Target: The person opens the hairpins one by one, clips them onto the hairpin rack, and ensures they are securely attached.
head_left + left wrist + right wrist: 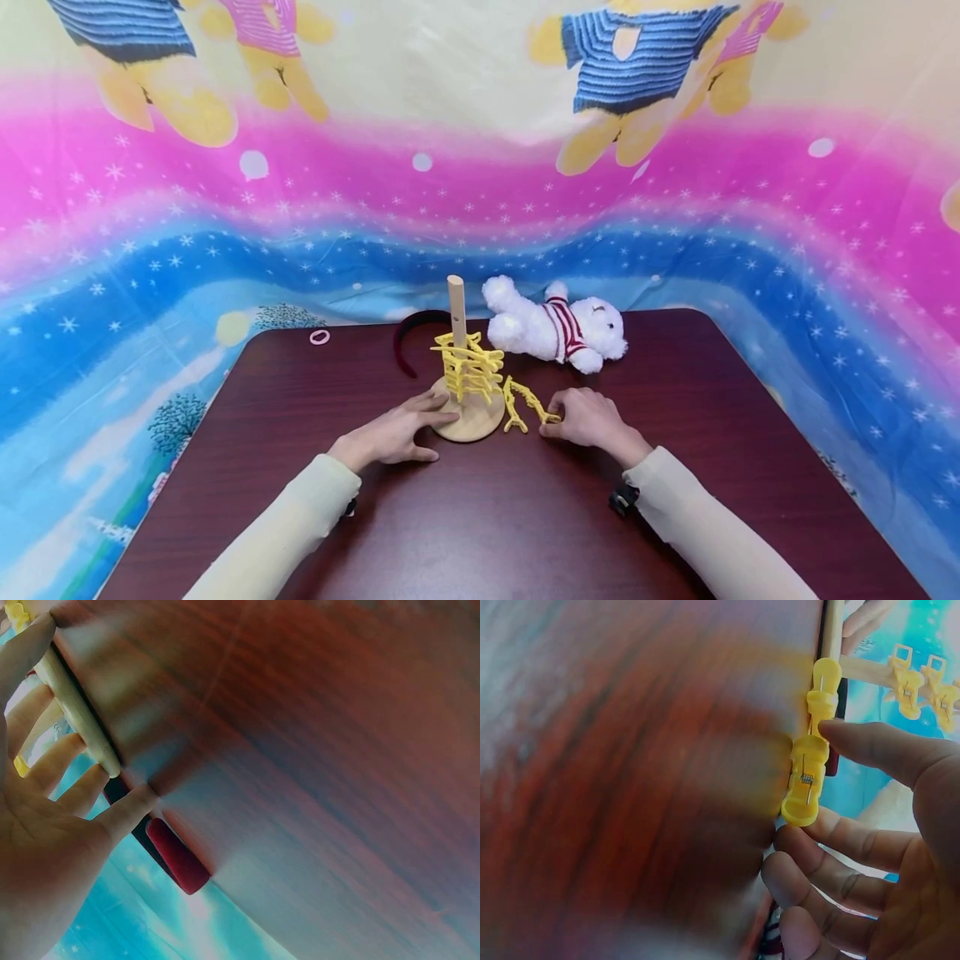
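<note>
A wooden post (457,304) stands upright on a round wooden base (468,429), with several yellow plastic clothespins (472,371) stacked around it. My left hand (393,429) rests at the base's near left edge; in the left wrist view its fingers (64,761) are spread along the rim (79,712). Right of the base, two lines of yellow clothespins (513,408) lie on the table. My right hand (588,419) pinches the near end of the right-hand line. In the right wrist view, thumb and forefinger lie on either side of a yellow clothespin (808,780) with a metal spring.
Behind the post, a white teddy bear (540,325) in a red-striped top lies on its back. A dark red headband (405,337) is behind the post on the left. A small pink ring (319,337) lies near the table's (480,533) far left corner. Patterned cloth (480,200) hangs around the table.
</note>
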Action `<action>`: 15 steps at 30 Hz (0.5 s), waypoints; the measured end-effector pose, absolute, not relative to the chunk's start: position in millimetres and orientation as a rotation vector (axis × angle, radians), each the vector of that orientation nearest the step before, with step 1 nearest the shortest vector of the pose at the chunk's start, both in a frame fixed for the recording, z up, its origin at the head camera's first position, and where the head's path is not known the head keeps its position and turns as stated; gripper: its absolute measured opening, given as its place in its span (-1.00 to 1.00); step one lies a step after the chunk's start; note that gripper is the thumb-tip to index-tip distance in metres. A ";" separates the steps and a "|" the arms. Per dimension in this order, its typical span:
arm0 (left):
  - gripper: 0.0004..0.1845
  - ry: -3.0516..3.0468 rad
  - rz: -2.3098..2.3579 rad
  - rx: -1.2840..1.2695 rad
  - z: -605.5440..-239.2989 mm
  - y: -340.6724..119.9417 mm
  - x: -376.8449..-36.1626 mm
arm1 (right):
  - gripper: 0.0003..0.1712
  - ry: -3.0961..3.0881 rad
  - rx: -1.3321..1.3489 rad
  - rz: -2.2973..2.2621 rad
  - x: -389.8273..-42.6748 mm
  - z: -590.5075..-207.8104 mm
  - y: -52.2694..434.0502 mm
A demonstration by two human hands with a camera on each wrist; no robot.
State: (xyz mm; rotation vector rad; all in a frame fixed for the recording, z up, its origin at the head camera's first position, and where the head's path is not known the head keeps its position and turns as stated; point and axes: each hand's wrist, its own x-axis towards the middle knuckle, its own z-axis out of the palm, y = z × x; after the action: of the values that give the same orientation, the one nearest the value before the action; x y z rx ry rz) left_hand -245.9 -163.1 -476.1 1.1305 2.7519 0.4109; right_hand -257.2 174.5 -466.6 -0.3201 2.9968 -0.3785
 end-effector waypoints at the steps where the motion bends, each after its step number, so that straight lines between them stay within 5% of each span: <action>1: -0.27 2.752 0.408 1.129 -476.0 -163.2 -245.9 | -0.63 2.995 -0.314 -0.369 -257.4 -466.5 174.5; 15: -0.27 2.752 0.404 1.133 -476.4 -163.3 -246.2 | -0.64 3.026 -0.278 -0.358 -257.6 -466.6 176.9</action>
State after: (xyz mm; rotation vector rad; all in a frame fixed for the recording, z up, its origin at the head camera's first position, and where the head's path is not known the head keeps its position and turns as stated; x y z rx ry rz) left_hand -246.2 -163.3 -476.4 1.1329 2.7521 0.4035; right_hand -257.6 176.9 -466.6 -0.2778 3.0259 -0.3577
